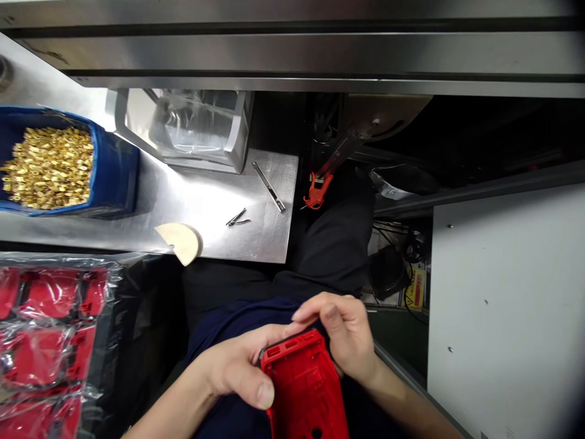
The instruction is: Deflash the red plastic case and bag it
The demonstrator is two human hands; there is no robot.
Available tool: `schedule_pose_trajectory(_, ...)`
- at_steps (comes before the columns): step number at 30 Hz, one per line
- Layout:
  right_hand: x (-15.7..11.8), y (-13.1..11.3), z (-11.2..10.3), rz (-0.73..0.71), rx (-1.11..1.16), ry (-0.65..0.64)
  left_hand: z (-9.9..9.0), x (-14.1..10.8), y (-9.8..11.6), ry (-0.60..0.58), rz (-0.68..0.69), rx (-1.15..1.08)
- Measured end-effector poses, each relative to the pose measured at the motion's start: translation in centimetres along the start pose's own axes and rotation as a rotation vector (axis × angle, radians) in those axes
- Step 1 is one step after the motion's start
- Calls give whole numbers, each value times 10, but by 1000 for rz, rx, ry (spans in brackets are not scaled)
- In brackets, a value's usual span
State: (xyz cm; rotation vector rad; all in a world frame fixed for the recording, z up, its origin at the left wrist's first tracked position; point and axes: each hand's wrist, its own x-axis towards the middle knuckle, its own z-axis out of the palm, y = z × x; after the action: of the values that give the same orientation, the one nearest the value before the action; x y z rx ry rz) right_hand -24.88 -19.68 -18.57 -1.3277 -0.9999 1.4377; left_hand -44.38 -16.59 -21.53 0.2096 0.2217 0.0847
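Note:
A red plastic housing point(307, 390) with a black outer edge lies in my hands at the bottom of the head view, its hollow inside facing up. It has small slots along its far end wall. My left hand point(242, 369) grips its left side, the thumb over the rim and the other fingers hidden beneath. Curled round the far right corner is my right hand point(350, 335), its index finger reaching along the far edge. Part of that hand's grip is hidden behind the housing.
Left, a blue bin point(114, 171) holds small brass parts point(50, 167). A clear-fronted drawer bin point(183, 131), a thin cutter point(269, 188), nail clippers point(237, 217) and a cream half-disc point(180, 241) lie on the metal bench point(214, 244). Bagged red housings point(41, 353) stand lower left; an orange-ended tool point(317, 190) hangs ahead.

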Motion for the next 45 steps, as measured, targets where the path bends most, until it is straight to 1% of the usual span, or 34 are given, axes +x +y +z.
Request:
schedule_pose_trajectory(2,-2,5,-9,-114,5,267,1,0,1,-34,-32,7)
schedule_pose_trajectory(3,-3,6,-14,-147,33,394,2,1,2,-44,-34,-3)
schedule_pose_trajectory(4,-3,6,-18,-161,54,471,3,1,3,-45,-29,-20)
schedule_pose_trajectory(5,-2,4,-21,-152,54,480,3,2,3,-45,-21,-32)
schedule_pose_trajectory(6,-1,0,-23,-124,26,405,3,2,3,-44,-14,-34)
schedule_pose_trajectory(7,-1,-3,-24,-85,-18,257,2,2,3,-46,-16,-28)
schedule_pose_trajectory(8,0,-7,-25,-55,-61,77,2,2,2,-49,-18,-13)
schedule_pose_trajectory(9,-1,-10,-25,-50,-92,-89,1,1,2,-50,-19,3)
schedule_pose_trajectory(10,-1,-11,-26,-77,-117,-206,1,1,2,-49,-17,16)
schedule_pose_trajectory(11,-3,-11,-27,-132,-142,-239,1,1,2,-47,-15,24)
schedule_pose_trajectory(12,-4,-9,-28,-197,-159,-172,1,1,2,-47,-10,22)
schedule_pose_trajectory(13,-5,-7,-31,-249,-163,-22,2,0,2,-48,-4,14)
schedule_pose_trajectory(14,-6,-5,-34,-265,-157,150,3,1,2,-49,0,8)
schedule_pose_trajectory(15,-5,-4,-37,-237,-148,282,4,1,2,-50,-2,8)
schedule_pose_trajectory(16,-3,-4,-39,-178,-136,338,5,1,2,-46,-4,13)
schedule_pose_trajectory(17,0,-7,-41,-109,-126,303,6,1,2,-36,-9,21)
schedule_pose_trajectory(18,5,-11,-40,-51,-121,189,7,2,2,-22,-17,33)
schedule_pose_trajectory(21,25,-30,-28,29,-95,-286,9,2,2,9,-34,73)
schedule_pose_trajectory(23,38,-40,-15,66,-51,-545,9,2,2,22,-15,113)
schedule_pose_trajectory(24,42,-43,-9,89,-32,-645,9,2,2,28,-6,132)
schedule_pose_trajectory(25,45,-43,-4,108,-12,-714,9,1,2,36,3,144)
schedule_pose_trajectory(26,46,-41,0,117,5,-751,9,1,1,48,14,149)
schedule_pose_trajectory(28,43,-34,4,86,21,-727,9,0,0,69,31,142)
schedule_pose_trajectory(29,40,-30,4,55,16,-672,8,0,-1,74,39,135)
schedule_pose_trajectory(31,34,-21,2,3,-10,-468,6,0,-3,70,40,123)
schedule_pose_trajectory(33,31,-15,-2,5,-53,-241,4,0,-2,39,22,105)
schedule_pose_trajectory(34,32,-14,-4,29,-69,-164,4,0,-2,21,18,98)
schedule_pose_trajectory(35,33,-14,-5,64,-71,-134,3,0,-1,4,17,93)
schedule_pose_trajectory(36,36,-15,-6,106,-59,-160,2,0,0,-7,22,92)
schedule_pose_trajectory(37,39,-18,-5,154,-32,-230,2,1,0,-14,31,96)
schedule_pose_trajectory(40,48,-26,1,293,84,-527,1,0,2,-14,58,121)
schedule_pose_trajectory(42,52,-30,5,331,129,-666,1,0,2,-5,74,135)
schedule_pose_trajectory(44,52,-29,9,344,144,-702,1,-1,2,1,87,132)
schedule_pose_trajectory(45,51,-27,10,353,146,-683,0,-2,1,-2,89,121)
